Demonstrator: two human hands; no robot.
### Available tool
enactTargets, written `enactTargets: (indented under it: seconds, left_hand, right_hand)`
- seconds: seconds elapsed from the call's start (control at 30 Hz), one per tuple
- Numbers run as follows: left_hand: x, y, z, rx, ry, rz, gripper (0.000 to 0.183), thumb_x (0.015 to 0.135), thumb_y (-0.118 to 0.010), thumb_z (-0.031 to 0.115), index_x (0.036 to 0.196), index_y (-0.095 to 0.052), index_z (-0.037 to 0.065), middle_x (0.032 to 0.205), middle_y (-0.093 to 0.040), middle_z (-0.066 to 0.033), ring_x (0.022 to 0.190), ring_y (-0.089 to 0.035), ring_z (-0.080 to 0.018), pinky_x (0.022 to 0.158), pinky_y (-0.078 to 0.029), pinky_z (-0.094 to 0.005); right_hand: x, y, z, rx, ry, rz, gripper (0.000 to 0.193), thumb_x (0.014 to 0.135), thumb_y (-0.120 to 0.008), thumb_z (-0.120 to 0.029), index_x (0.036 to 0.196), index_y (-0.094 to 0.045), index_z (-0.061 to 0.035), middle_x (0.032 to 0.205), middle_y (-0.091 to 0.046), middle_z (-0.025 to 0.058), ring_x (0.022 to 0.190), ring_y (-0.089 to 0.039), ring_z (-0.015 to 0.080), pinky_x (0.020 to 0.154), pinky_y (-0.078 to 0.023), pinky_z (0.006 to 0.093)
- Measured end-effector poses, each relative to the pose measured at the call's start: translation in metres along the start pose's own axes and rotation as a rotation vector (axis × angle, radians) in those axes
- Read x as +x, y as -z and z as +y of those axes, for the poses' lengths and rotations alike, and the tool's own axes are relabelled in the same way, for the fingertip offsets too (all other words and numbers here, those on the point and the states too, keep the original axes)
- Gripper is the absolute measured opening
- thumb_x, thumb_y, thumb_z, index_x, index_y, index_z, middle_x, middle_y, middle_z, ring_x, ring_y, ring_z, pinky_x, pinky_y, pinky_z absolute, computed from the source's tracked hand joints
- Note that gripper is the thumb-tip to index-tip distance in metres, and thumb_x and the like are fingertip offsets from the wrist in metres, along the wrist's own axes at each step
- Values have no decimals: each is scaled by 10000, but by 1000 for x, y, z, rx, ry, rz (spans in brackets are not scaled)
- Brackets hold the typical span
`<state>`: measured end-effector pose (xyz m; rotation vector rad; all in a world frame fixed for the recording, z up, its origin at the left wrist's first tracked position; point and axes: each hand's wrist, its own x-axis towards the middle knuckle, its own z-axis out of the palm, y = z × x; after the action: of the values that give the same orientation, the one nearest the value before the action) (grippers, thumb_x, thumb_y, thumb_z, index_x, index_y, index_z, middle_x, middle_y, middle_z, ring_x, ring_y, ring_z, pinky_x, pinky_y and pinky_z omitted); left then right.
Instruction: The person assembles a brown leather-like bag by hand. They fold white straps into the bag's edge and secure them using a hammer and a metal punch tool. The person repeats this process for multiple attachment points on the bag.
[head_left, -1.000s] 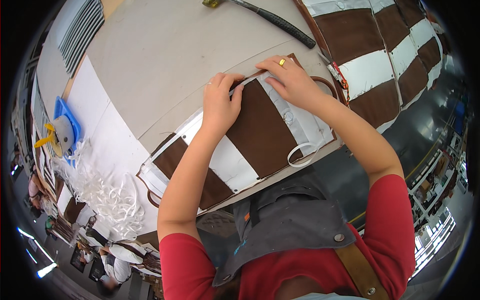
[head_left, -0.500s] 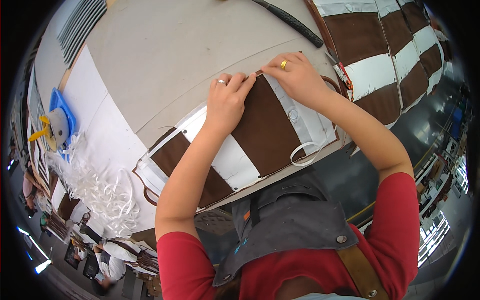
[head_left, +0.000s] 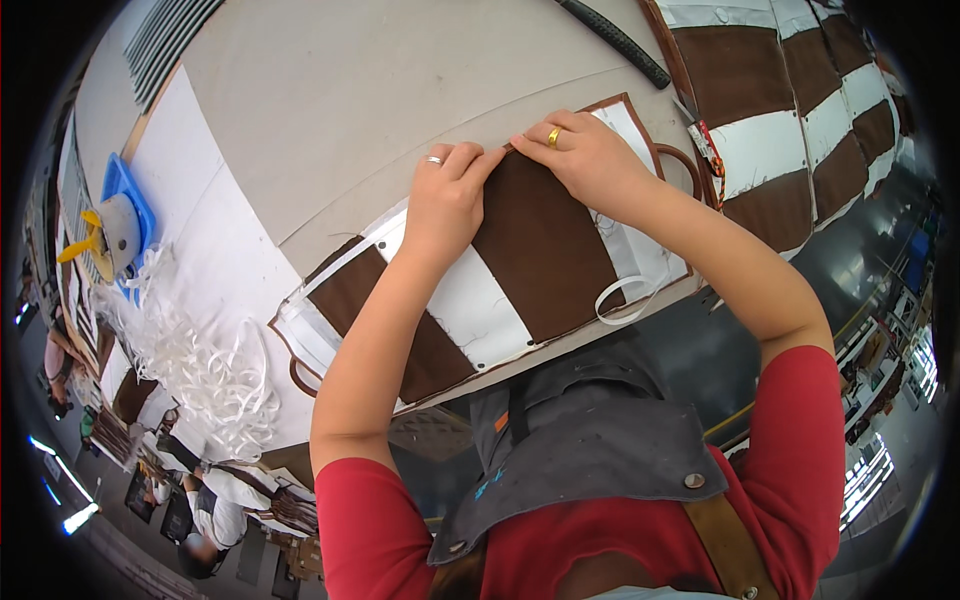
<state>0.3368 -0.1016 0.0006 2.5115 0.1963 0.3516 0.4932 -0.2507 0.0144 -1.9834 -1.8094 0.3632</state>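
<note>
In front of me a long brown and white striped panel (head_left: 545,265), of fabric or leather, lies on the worktable, with brown loop handles at both ends. Along its far edge my left hand (head_left: 447,205) pinches the brown rim, thumb and fingers pressed together. Close beside it my right hand (head_left: 590,165), with a gold ring, pinches the same rim; the fingertips of both hands nearly meet. A white tape (head_left: 350,257) runs along the far edge left of my left hand. Another white tape (head_left: 630,312) curls loose by the near right corner. My fingers hide the pinched spot.
A black-handled tool (head_left: 620,45) lies beyond the panel. To the right are small red-handled scissors or snips (head_left: 708,150) and more striped panels (head_left: 745,90). On the left sit a pile of white strips (head_left: 215,375), a blue tray (head_left: 130,195) with a pot, and grey strips (head_left: 165,45).
My right hand has slid left along the rim toward my left hand, uncovering the brown rim at the far right corner. My left hand still pinches in nearly the same place.
</note>
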Motion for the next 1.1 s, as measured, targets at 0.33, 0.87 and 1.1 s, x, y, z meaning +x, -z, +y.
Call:
enactTargets:
  seconds: [0.33,0.87,1.1]
  left_hand:
    - [-18,7,-5,89,-36,-4,391,713,-601,-80,1080,-656,44,929,-575,-33,826,-526,-253,690,-469,-326]
    - [1,-1,-1,64,128,113,108,794,-676,124,881,-633,76,878,-586,-52,793,-566,-237,727,-431,-362]
    - [22,-8,-1,-101,428,-48,143,788,-689,200,765,-590,99,707,-581,-41,658,-567,-216,658,-380,-339]
  right_hand:
    - [-1,-8,-9,-165,142,83,401,771,-565,-72,1170,-600,-43,1077,-601,31,1034,-550,194,901,-450,341]
    - [-17,-23,-21,-91,-18,165,397,758,-589,-60,1153,-621,-77,1061,-590,14,1031,-551,215,883,-457,347]
    - [-20,-31,-27,-153,-63,228,355,766,-586,-72,1119,-627,-70,1025,-590,7,1012,-552,199,866,-455,329]
